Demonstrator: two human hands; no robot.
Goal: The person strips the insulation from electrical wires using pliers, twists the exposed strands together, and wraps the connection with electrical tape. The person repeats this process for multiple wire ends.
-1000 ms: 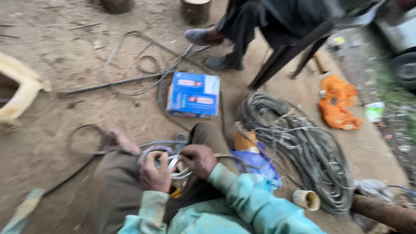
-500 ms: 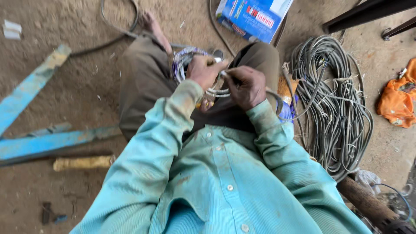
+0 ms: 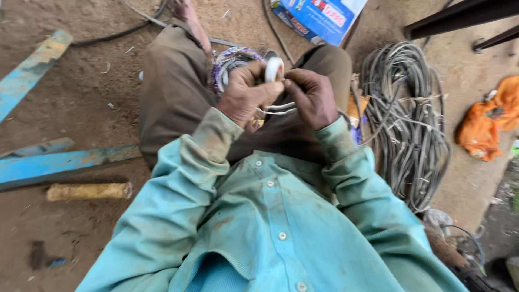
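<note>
Near top centre, the left hand (image 3: 246, 94) grips a white tape roll (image 3: 273, 68), raised higher than before; the right hand (image 3: 312, 97) pinches thin white wires (image 3: 275, 110) between them.

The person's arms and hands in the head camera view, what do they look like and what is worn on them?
Both arms wear long sleeves of a light teal button-up shirt, smudged with brown dirt, most plainly on the left sleeve's cuff. The right sleeve's cuff is creased and reaches the wrist. The left hand and right hand are bare: no gloves, rings or watch in view. The shirt front has small pale buttons.
</note>
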